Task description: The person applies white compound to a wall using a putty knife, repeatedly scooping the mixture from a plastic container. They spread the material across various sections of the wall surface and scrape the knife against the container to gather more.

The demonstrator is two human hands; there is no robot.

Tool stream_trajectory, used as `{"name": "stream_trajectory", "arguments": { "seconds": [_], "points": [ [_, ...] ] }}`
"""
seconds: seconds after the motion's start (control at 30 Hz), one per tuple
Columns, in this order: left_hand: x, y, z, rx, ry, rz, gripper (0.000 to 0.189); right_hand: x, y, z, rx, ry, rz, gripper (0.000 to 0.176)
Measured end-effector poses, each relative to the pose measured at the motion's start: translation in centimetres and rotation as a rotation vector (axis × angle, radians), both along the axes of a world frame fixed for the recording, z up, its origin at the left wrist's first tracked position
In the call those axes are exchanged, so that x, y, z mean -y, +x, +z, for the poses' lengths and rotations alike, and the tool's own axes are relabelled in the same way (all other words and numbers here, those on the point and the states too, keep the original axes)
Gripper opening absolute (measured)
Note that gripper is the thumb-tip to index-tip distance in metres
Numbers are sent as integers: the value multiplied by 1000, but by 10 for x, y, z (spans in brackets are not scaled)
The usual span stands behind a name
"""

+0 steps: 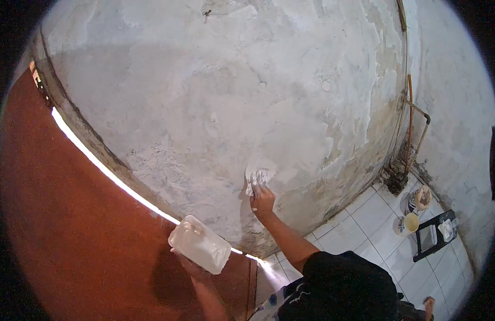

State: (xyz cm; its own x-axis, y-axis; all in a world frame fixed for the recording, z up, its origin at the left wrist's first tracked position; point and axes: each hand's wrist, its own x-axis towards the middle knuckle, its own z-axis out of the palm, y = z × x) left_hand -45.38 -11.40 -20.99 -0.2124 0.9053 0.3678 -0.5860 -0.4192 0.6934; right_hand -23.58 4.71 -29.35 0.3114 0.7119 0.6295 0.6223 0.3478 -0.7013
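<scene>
Fingers of the right hand, whitened, touch the wall; whether they pinch anything, I cannot tell. Left of them, the left hand grips a white tub from beneath, likely keeping its contents within their reach

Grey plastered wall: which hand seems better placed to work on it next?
Right, I think: the right hand is at the grey wall, its fingers smeared white, while the left hand holds the white rectangular plastic container.
</scene>
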Motion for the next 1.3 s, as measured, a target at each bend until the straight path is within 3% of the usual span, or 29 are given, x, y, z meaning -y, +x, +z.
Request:
{"name": "stream_trajectory", "arguments": {
  "seconds": [0.07, 0.13, 0.2, 0.27, 0.33, 0.4, 0.53, 0.6, 0.63, 0.73, 0.8, 1.0, 1.13, 1.17, 1.2, 1.27, 1.3],
  "points": [
    [3, -27, -2, 327, -94, -182, 77, 8, -14, -35, 91, -7, 15, 40],
    [8, -22, -10, 310, -118, -163, 77, 22, 0, -58, 180, 84, 101, 52],
    [4, -8, -17, 249, -135, -120, 77, 27, 27, -59, 206, 84, 132, 50],
    [4, 2, -16, 165, -165, -73, 78, 32, 51, -47, 210, -103, 95, 49],
    [-3, 10, -8, 65, -180, -31, 78, 33, 75, -18, 95, -3, 57, 47],
    [-7, 20, 1, 18, -174, -7, 79, 28, 90, 20, -95, 16, -166, 24],
    [0, 39, 8, -42, -217, 92, 78, 6, 85, 57, -390, 64, -137, 28],
    [2, 42, 9, -74, -194, 94, 79, -2, 63, 68, -120, 79, -51, 36],
    [5, 45, 12, -94, -151, 91, 78, -6, 44, 61, -46, 243, -136, 47],
    [2, 47, 16, -107, -110, 84, 78, 9, 35, 58, 128, 120, -20, 57],
    [10, 53, 11, -64, -127, 72, 77, 16, 39, 23, 215, 19, 16, 61],
    [20, 78, 3, 63, -139, 10, 76, 16, 94, -79, 414, -141, 422, 63],
    [5, 82, 4, 118, -127, -48, 75, 34, 116, -4, 89, -367, 274, 58],
    [3, 82, 3, 133, -127, -60, 75, 26, 113, -1, 15, -121, 93, 56],
    [-4, 62, -26, 128, -133, -56, 75, 19, 108, -1, -57, 122, -88, 54],
    [-17, 5, -103, 197, -104, -165, 73, 9, 93, -2, -43, 75, -7, 52],
    [-16, 9, -95, 192, -109, -160, 73, 4, 84, -3, -22, 36, 70, 51]
  ]
}}
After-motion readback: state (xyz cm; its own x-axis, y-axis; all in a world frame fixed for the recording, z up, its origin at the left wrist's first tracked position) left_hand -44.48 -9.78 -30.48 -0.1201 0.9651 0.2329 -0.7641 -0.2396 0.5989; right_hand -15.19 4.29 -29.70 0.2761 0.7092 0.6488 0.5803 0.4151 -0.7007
